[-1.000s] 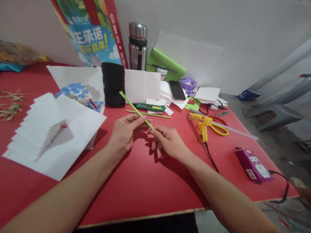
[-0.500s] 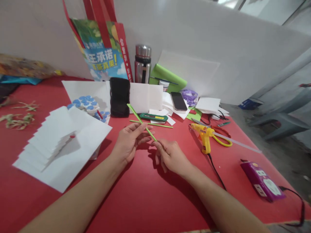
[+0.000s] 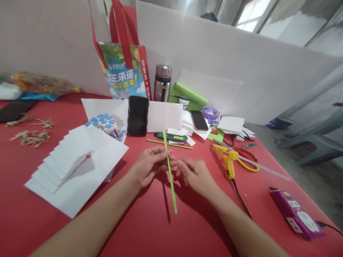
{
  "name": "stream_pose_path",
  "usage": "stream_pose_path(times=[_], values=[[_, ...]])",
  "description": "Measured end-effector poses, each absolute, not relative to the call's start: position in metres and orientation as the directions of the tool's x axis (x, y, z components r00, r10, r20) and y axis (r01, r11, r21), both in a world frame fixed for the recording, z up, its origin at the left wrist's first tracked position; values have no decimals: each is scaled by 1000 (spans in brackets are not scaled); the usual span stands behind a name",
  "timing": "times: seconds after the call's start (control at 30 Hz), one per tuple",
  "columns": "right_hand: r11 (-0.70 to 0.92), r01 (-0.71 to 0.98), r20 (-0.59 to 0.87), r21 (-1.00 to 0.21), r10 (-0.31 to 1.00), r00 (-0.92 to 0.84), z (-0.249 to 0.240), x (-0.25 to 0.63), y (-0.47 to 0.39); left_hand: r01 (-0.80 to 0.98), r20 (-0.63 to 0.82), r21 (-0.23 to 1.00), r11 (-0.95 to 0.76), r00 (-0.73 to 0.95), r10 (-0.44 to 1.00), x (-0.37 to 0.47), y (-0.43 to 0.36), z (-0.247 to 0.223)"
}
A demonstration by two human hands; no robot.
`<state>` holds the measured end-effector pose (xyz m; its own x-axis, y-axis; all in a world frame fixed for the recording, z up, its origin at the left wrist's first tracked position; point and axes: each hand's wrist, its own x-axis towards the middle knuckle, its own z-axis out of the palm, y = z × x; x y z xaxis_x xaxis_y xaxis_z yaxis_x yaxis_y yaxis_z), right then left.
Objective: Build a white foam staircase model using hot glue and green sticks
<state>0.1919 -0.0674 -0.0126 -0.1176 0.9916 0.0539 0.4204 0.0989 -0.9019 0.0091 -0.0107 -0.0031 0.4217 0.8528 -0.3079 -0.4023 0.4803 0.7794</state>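
Note:
My left hand pinches a thin bright green stick between thumb and fingers, near its upper part. The stick's lower end points toward me above the red table, casting a shadow. My right hand is just to its right, its fingers curled in and the thumb close to the index finger, with nothing visible in them. A second thin green stick lies beyond the hands, in front of a green utility knife.
Fanned white cards lie left on the red table. At right are a yellow glue gun, scissors and a purple power strip. Behind stand a black case, a steel flask, a bag and a phone.
The green stick has swung from a diagonal to nearly upright in view, its lower end now toward me. My right hand has let go of it. The camera view has shifted slightly.

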Motion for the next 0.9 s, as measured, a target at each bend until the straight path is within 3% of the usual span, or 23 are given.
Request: stream_pose_path(times=[0.13,0.27,0.47,0.9], values=[[-14,-42,-17,-999,996,84,-13,194,-59,-210,-334,770,602,671,662,17,-23,-6],[-47,-255,-77,-966,991,111,-8,193,-57,-137,-327,797,588,721,611,23,-32,-11],[-127,-351,-166,-928,983,84,-4,195,-57,-127,-344,808,576,691,635,23,-31,-13],[-195,-354,-220,-914,975,30,-1,196,-58,-185,-343,788,586,658,670,22,-29,-12]])
